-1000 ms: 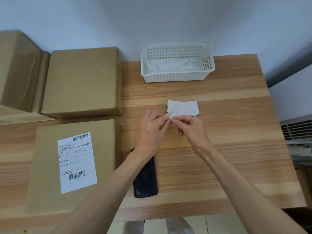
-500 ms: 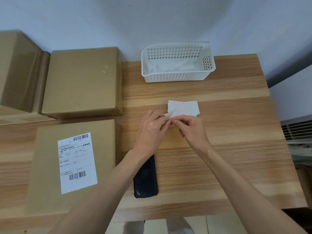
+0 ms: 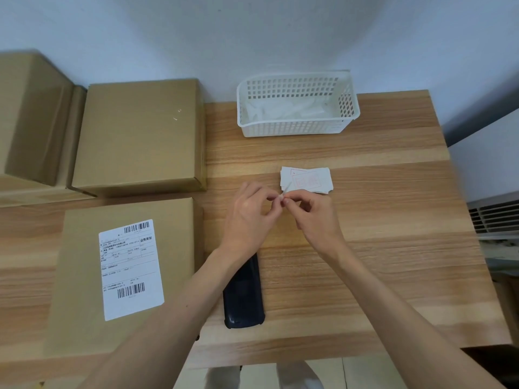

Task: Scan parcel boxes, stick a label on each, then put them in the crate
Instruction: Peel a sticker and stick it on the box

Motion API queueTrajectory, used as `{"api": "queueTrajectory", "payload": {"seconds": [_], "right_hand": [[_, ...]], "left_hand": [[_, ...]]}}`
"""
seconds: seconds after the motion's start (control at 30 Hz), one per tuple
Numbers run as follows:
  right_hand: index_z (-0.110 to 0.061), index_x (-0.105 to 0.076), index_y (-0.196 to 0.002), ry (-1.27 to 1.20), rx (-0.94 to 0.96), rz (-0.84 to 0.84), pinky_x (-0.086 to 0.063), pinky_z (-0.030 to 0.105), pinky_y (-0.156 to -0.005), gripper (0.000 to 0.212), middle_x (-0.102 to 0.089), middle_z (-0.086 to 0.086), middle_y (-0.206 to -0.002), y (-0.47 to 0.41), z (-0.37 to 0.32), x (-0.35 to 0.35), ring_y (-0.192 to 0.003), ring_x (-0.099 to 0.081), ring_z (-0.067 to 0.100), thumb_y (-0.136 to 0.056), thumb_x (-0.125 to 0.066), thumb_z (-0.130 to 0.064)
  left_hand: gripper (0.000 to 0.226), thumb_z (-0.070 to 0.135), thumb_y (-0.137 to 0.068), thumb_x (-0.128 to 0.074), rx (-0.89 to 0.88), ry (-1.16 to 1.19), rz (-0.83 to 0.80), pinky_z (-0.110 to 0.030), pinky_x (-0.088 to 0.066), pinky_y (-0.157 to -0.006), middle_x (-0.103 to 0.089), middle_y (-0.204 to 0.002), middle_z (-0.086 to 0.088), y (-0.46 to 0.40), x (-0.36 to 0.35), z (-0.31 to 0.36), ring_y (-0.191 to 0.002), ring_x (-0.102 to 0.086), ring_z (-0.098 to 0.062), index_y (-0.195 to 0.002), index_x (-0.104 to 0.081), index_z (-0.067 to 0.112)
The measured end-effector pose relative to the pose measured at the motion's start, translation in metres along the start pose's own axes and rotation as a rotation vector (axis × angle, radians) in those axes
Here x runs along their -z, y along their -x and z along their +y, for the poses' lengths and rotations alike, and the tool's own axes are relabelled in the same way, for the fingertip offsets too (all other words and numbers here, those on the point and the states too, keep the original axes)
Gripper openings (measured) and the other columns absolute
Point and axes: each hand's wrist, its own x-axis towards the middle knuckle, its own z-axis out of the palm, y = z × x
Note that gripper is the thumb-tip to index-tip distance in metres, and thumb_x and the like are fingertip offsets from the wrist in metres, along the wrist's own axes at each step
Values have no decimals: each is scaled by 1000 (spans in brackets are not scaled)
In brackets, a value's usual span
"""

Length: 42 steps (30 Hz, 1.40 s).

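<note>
Label step in hand, by my read: both hands meet over the bench [image 3: 379,220] centre, picking at one small white label [image 3: 280,195], likely peeling it off its backing. Left hand [image 3: 248,217] has fingers curled, thumb and forefinger pinching the label's left end. Right hand [image 3: 316,217] is curled too, fingertips pinching the same scrap from the right. The two pinches touch or nearly touch; can't tell how much of the sticker is free, too small.

Label stack [image 3: 306,179], white with red print, lies flat just beyond the fingertips, on the far right side of the hands, touching neither as far as I can see.

Target looks like the near-left parcel box [image 3: 78,276], with a barcoded shipping sheet [image 3: 129,269] on top. It sits left of the left forearm, well apart from the pinch. Dark handheld scanner [image 3: 243,296] lies flat on the bench, partly under the left forearm, unheld, so scanning is probably done for this box.

Next move calls for: finish separating the label without folding the sticky side on itself, carry it left, press it flat on the box top.

White basket [image 3: 295,130] stands at the far edge with white scraps inside. Two more boxes, one far left [image 3: 31,119] and one beside it [image 3: 140,136], are unlabelled on the faces shown.
</note>
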Motion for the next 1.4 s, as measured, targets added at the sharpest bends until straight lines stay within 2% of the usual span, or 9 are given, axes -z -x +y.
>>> {"api": "queueTrajectory", "payload": {"seconds": [0.23, 0.33, 0.4, 0.47, 0.57, 0.8, 1.03, 1.23, 1.4], "right_hand": [[-30, -71, -85, -40, -14, -8, -42, 30, -57, 23, -69, -19, -76, 2, 0, -3, -58, -48, 15, -97, -64, -11], [-28, -68, -82, -49, -59, 21, -41, 29, -57, 21, -67, -14, -73, 1, 0, -3, -57, -47, 13, -97, -64, -14], [-23, -65, -80, -72, -124, 50, -41, 31, -59, 18, -72, -1, -83, -1, 0, -2, -56, -46, 10, -95, -63, -13], [-20, -64, -80, -91, -165, 73, -41, 30, -61, 16, -73, 8, -91, -5, -3, 1, -57, -47, 4, -94, -62, -11], [-15, -64, -80, -112, -189, 126, -41, 28, -59, 14, -74, 8, -91, -12, -10, 10, -55, -51, 0, -93, -61, -9], [-10, -66, -77, -151, -240, 244, -38, 24, -47, 12, -70, 7, -87, -43, -31, 31, -47, -45, 10, -87, -61, -4], [-11, -64, -78, -138, -225, 332, -36, 21, -42, 13, -71, 14, -88, -77, -51, 47, -42, -44, 11, -90, -61, -5], [-17, -64, -75, -58, -143, 326, -40, 23, -43, 18, -72, 5, -93, -129, -75, 53, -55, -49, 14, -90, -60, -8], [-18, -68, -87, -68, -126, 311, -42, 26, -42, 15, -75, -2, -106, -166, -81, 55, -35, -48, 18, -95, -60, -7]], "left_hand": [[11, 21, -91, -69, 127, 145, -6, -44, -52, -91, -64, -89, 9, 3, -1, 4, -87, -54, -3, -91, -76, 13], [5, 15, -91, -72, 224, 173, 10, -24, -48, -79, -65, -88, 10, 2, 2, 8, -86, -56, -7, -89, -77, 15], [8, 14, -91, -71, 337, 226, 33, -18, -43, -74, -65, -86, 11, -2, 5, 8, -84, -57, -9, -86, -76, 19], [12, 14, -90, -70, 427, 265, 74, -18, -44, -73, -65, -85, 13, -8, 10, 7, -82, -58, -9, -83, -74, 22], [11, 15, -89, -69, 547, 313, 140, -20, -48, -74, -67, -86, 11, -19, 21, 6, -81, -60, -9, -84, -75, 21], [14, 18, -90, -66, 785, 374, 350, -20, -46, -72, -69, -81, 7, -55, 55, -9, -72, -59, -7, -82, -72, 28], [9, 25, -92, -65, 858, 288, 476, -26, -44, -68, -64, -73, 12, -74, 81, -11, -67, -58, -8, -84, -68, 26], [13, 25, -92, -63, 809, 232, 406, -31, -44, -66, -64, -73, 5, -68, 85, -13, -67, -57, -15, -82, -69, 27], [11, 22, -92, -65, 724, 193, 328, -30, -46, -70, -64, -77, 8, -52, 79, -11, -71, -58, -13, -85, -73, 23]]}}
